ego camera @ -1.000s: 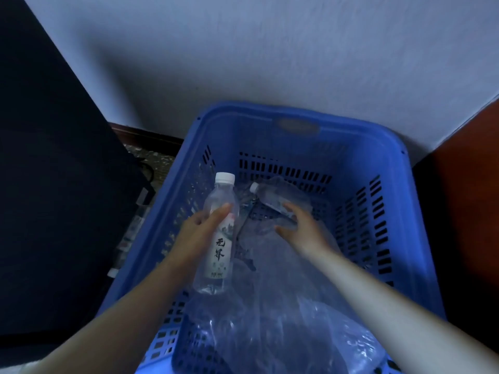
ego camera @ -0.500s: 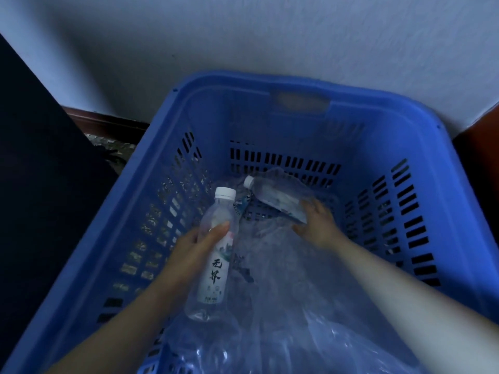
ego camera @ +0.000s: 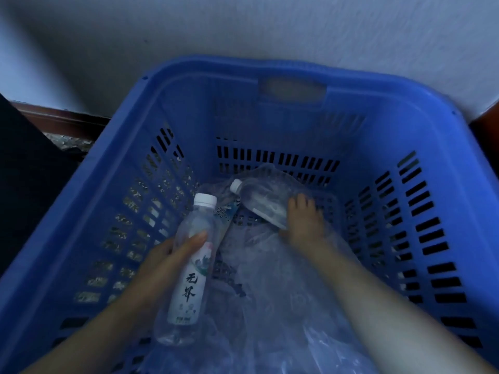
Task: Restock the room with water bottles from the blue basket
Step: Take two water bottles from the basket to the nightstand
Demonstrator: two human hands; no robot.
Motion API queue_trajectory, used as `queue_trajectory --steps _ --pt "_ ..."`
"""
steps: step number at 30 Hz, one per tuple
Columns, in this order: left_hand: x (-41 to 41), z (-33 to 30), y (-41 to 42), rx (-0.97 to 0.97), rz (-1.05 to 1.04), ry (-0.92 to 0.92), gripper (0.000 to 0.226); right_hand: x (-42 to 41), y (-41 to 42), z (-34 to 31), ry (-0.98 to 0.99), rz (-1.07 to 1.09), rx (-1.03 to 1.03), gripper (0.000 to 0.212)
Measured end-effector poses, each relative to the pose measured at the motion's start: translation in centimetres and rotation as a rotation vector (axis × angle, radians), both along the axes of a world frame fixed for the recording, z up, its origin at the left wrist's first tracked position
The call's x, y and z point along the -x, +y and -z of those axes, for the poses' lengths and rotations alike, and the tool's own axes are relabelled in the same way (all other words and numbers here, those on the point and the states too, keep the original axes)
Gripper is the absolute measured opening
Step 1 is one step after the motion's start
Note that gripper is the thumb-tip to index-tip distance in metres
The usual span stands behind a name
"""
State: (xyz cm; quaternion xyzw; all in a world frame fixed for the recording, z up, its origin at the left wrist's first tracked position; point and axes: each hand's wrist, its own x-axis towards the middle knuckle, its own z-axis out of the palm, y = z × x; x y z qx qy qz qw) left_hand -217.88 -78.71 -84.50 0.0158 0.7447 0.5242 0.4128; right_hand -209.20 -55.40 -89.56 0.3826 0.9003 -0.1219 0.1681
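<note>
A blue slotted basket (ego camera: 291, 76) fills the view, standing against a white wall. My left hand (ego camera: 164, 263) grips a clear water bottle (ego camera: 193, 265) with a white cap and a white label, held almost upright inside the basket. A second water bottle (ego camera: 259, 199) lies on its side at the basket's far end, cap pointing left. My right hand (ego camera: 303, 221) is closed around that bottle's lower end, fingers over the top of it.
Crumpled clear plastic wrap (ego camera: 272, 306) covers the basket floor under both arms. A dark object (ego camera: 29, 190) stands to the left of the basket. A reddish-brown wooden surface (ego camera: 486, 122) shows at the right edge.
The view has closed in on the basket. My right hand has reached farther forward and closed onto the lying bottle. My left hand keeps its bottle in about the same place.
</note>
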Motion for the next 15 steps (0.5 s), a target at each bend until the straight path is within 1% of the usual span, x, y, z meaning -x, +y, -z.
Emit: queue_trajectory --steps 3,6,9,10,11,13,15 --pt "0.3 0.5 -0.1 0.002 -0.003 -0.005 0.065 0.5 -1.2 0.7 0.045 0.003 -0.064 0.062" --pt "0.2 -0.1 0.2 -0.03 -0.018 -0.017 0.067 0.3 -1.5 0.7 0.074 0.072 -0.002 0.06" --pt "-0.4 -1.6 0.3 -0.064 -0.024 0.012 0.074 -0.7 -2.3 0.3 0.123 0.09 0.046 0.062" --pt "-0.6 -2.0 0.4 -0.071 -0.023 0.01 0.071 -1.2 -2.6 0.2 0.148 0.103 0.073 0.064" --pt "-0.8 -2.4 0.5 -0.085 -0.03 0.0 0.064 -1.7 -2.8 0.2 0.185 0.131 0.113 0.067" --pt "-1.1 -3.2 0.6 -0.115 -0.04 -0.012 0.054 -2.6 -3.5 -0.2 0.322 0.239 0.247 0.072" --pt "-1.3 -4.0 0.8 -0.132 -0.039 -0.007 0.048 -3.2 -4.3 -1.3 0.545 0.406 0.485 0.067"
